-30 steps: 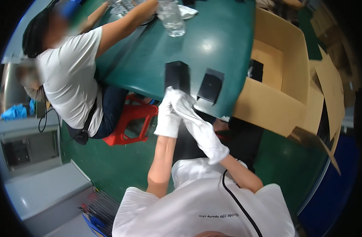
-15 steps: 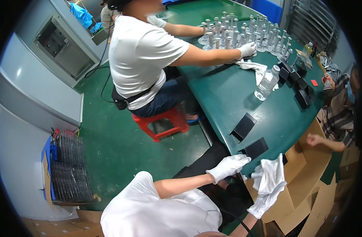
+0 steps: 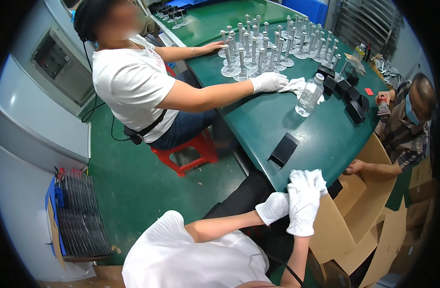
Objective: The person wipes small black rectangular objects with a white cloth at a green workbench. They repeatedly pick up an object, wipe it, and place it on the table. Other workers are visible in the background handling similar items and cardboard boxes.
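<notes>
Head view. The wearer's two hands, both in white gloves, meet at the near edge of the green table [image 3: 258, 120]. The right hand [image 3: 305, 199] is raised with fingers spread and pointing up, holding nothing. The left hand [image 3: 273, 207] is curled against the right wrist, pinching the cuff of the right glove [image 3: 300, 225]; how tightly it grips cannot be told.

A black box [image 3: 283, 149] lies on the table near that edge, apart from both hands. A second black box [image 3: 334, 188] shows just past the right fingertips, at the table's near corner, partly hidden. An open cardboard carton [image 3: 344, 216] stands beside the right hand, below the table edge.

Farther along the table stand a clear bottle [image 3: 310, 95], a white cloth [image 3: 294, 85], a row of black boxes [image 3: 347, 93] and a group of grey stands [image 3: 268, 45] at the far end. A seated person in a white shirt [image 3: 133, 86] rests a gloved hand [image 3: 269, 82] on the cloth. Another person [image 3: 407, 125] sits at the table's right side, one hand on the carton.
</notes>
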A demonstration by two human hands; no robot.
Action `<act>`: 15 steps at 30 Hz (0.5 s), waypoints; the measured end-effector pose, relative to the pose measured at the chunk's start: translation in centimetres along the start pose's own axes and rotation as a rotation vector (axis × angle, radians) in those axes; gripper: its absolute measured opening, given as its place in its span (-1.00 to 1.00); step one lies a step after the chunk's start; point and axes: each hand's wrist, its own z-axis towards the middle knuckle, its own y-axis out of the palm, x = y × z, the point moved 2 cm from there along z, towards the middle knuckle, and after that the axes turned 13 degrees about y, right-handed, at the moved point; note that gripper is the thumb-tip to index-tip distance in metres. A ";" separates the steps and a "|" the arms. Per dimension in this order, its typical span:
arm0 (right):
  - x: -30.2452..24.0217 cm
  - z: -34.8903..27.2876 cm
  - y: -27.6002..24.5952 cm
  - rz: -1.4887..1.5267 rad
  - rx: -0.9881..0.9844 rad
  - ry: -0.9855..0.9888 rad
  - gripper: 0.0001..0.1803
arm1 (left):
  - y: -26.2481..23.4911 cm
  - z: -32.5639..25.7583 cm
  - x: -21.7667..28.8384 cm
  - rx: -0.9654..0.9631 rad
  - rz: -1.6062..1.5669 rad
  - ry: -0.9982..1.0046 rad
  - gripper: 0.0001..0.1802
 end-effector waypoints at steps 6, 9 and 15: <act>0.0 -3.9 0.5 0.618 -0.177 0.172 -0.67 | -2.4 1.7 -0.1 0.547 -1.270 -0.437 -0.64; -0.5 -3.6 -1.7 0.852 -0.102 0.214 -0.57 | -5.8 3.2 -3.4 0.689 -1.144 -0.641 -0.71; 9.8 -7.5 4.3 1.124 0.222 0.785 -0.48 | -13.3 3.7 -4.6 0.723 -0.971 -0.760 -0.60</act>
